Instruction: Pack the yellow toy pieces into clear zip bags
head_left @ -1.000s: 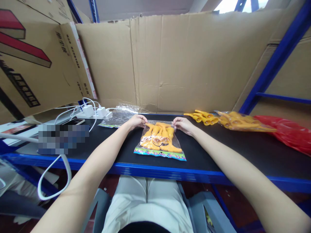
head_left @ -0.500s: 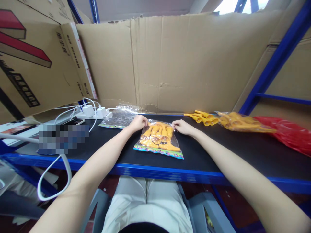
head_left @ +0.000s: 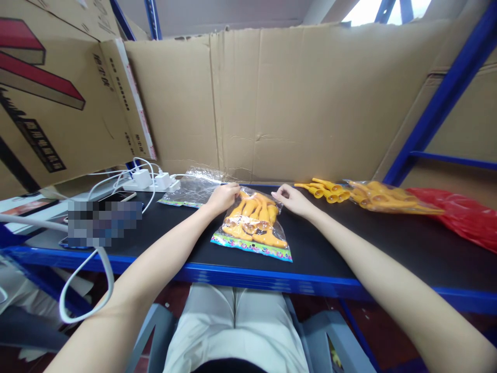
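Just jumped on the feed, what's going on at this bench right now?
A seated person has both hands at the far, top edge of a clear plastic bag filled with orange plastic pieces, which lies flat on the black table. The left hand pinches one corner of that edge and the right hand the other. To the right lie loose orange pieces and another filled bag. A stack of empty bags lies to the left, by a phone and chargers.

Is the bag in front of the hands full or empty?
Full. The bag lies flat on the shelf, packed with orange toys; both hands pinch its top edge.
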The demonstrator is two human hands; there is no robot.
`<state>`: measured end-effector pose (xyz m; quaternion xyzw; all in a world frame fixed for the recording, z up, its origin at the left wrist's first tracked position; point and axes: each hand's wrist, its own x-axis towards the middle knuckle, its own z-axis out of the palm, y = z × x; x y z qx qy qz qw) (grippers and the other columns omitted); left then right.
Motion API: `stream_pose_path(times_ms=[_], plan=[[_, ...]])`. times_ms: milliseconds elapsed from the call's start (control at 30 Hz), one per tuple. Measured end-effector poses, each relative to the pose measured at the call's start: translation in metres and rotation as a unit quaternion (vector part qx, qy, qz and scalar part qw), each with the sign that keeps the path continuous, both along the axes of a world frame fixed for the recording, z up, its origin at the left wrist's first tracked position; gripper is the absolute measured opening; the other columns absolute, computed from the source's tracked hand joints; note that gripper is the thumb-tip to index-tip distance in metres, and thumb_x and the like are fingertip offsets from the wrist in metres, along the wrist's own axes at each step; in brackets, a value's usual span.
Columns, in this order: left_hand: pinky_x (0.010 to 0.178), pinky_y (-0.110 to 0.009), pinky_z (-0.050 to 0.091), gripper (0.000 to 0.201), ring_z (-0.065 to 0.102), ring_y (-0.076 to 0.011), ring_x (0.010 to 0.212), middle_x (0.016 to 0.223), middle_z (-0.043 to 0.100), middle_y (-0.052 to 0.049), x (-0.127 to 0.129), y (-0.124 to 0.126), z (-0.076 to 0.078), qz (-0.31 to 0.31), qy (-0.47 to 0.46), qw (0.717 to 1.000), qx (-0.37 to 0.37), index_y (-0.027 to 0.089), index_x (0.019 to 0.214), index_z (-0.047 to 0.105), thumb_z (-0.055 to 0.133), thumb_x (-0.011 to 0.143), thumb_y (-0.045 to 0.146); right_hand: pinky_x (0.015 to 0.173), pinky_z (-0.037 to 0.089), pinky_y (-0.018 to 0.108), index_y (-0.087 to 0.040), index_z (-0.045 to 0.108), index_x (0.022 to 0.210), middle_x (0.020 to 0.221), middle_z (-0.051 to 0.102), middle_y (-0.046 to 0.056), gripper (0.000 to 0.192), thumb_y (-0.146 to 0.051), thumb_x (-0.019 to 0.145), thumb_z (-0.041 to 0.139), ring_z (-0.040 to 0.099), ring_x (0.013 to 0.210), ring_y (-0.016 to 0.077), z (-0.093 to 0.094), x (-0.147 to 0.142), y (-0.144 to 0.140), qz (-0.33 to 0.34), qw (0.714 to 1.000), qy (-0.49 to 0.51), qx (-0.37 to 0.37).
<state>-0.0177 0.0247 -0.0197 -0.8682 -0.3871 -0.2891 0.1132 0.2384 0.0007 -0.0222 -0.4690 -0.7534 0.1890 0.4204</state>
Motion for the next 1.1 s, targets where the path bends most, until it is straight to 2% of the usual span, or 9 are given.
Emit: stream_pose_path(times_ms=[100, 233, 433, 567, 667, 800, 867, 1000, 1100], plan=[[0.073, -0.023, 0.039, 0.023, 0.055, -0.0151, 0.081, 0.085, 0.060, -0.005, 0.005, -0.005, 0.000, -0.018, -0.010, 1.000, -0.011, 0.017, 0.067, 0.057, 0.039, 0.070, 0.003, 0.056, 0.041, 0.021, -0.018, 0.053, 0.078, 0.071, 0.060, 0.001, 0.030, -0.043, 0.066, 0.065, 0.052, 0.060, 0.0099, 0.002, -0.004, -0.002, 0.049, 0.995, 0.070, -0.053], [0.078, -0.023, 0.039, 0.024, 0.056, -0.0160, 0.092, 0.095, 0.061, -0.006, 0.013, -0.013, 0.002, -0.044, -0.035, 0.998, -0.010, 0.017, 0.067, 0.057, 0.039, 0.070, 0.002, 0.053, 0.041, 0.020, -0.015, 0.061, 0.076, 0.069, 0.063, 0.003, 0.030, -0.043, 0.066, 0.066, 0.054, 0.060, 0.0101, 0.006, -0.008, -0.010, 0.106, 0.980, 0.060, -0.155], [0.083, -0.025, 0.040, 0.023, 0.055, -0.0169, 0.098, 0.103, 0.062, -0.006, 0.018, -0.020, 0.007, -0.026, -0.069, 0.997, -0.002, 0.018, 0.067, 0.057, 0.040, 0.073, 0.004, 0.047, 0.041, 0.017, -0.015, 0.063, 0.090, 0.084, 0.067, 0.006, 0.038, -0.044, 0.067, 0.066, 0.059, 0.062, 0.0111, 0.014, -0.012, -0.024, 0.162, 0.939, 0.104, -0.286], [0.086, -0.027, 0.039, 0.021, 0.055, -0.0176, 0.099, 0.105, 0.062, -0.005, 0.020, -0.022, 0.007, -0.011, -0.078, 0.997, -0.004, 0.018, 0.069, 0.059, 0.042, 0.073, 0.006, 0.057, 0.048, 0.020, -0.014, 0.064, 0.096, 0.096, 0.067, 0.010, 0.040, -0.038, 0.065, 0.070, 0.064, 0.076, 0.0167, 0.018, -0.020, -0.030, 0.209, 0.894, 0.151, -0.366], [0.090, -0.030, 0.038, 0.022, 0.054, -0.0186, 0.103, 0.111, 0.060, -0.005, 0.020, -0.021, 0.008, -0.016, -0.072, 0.997, -0.014, 0.018, 0.070, 0.059, 0.042, 0.074, 0.006, 0.063, 0.052, 0.024, -0.013, 0.066, 0.091, 0.097, 0.067, 0.011, 0.034, -0.032, 0.063, 0.072, 0.064, 0.080, 0.0194, 0.018, -0.023, -0.031, 0.193, 0.877, 0.182, -0.400], [0.096, -0.032, 0.035, 0.027, 0.049, -0.0179, 0.110, 0.123, 0.053, -0.005, 0.013, -0.015, 0.011, -0.046, -0.098, 0.994, -0.012, 0.019, 0.079, 0.060, 0.039, 0.075, 0.003, 0.067, 0.053, 0.026, -0.011, 0.066, 0.087, 0.092, 0.068, 0.012, 0.027, -0.024, 0.063, 0.071, 0.065, 0.077, 0.0194, 0.016, -0.016, -0.023, 0.158, 0.886, 0.228, -0.372], [0.097, -0.031, 0.035, 0.029, 0.047, -0.0170, 0.112, 0.123, 0.052, -0.006, 0.004, -0.009, 0.012, -0.039, -0.139, 0.989, 0.006, 0.019, 0.082, 0.060, 0.037, 0.075, 0.003, 0.069, 0.053, 0.027, -0.010, 0.066, 0.084, 0.090, 0.068, 0.013, 0.024, -0.021, 0.064, 0.070, 0.065, 0.075, 0.0191, 0.017, -0.007, -0.017, 0.122, 0.894, 0.262, -0.343], [0.094, -0.031, 0.037, 0.027, 0.050, -0.0171, 0.107, 0.112, 0.057, -0.007, -0.017, 0.005, 0.012, -0.002, -0.192, 0.981, 0.031, 0.018, 0.081, 0.060, 0.038, 0.075, 0.004, 0.061, 0.053, 0.025, -0.011, 0.062, 0.083, 0.080, 0.068, 0.008, 0.018, -0.018, 0.067, 0.065, 0.064, 0.067, 0.0156, 0.028, 0.021, -0.001, -0.006, 0.892, 0.375, -0.252], [0.093, -0.031, 0.038, 0.025, 0.052, -0.0175, 0.103, 0.106, 0.058, -0.007, -0.026, 0.012, 0.009, 0.020, -0.207, 0.978, 0.021, 0.018, 0.080, 0.060, 0.040, 0.074, 0.005, 0.048, 0.049, 0.022, -0.014, 0.054, 0.075, 0.064, 0.061, 0.002, 0.008, -0.016, 0.071, 0.060, 0.058, 0.053, 0.0104, 0.040, 0.049, 0.009, -0.151, 0.856, 0.482, -0.108]])
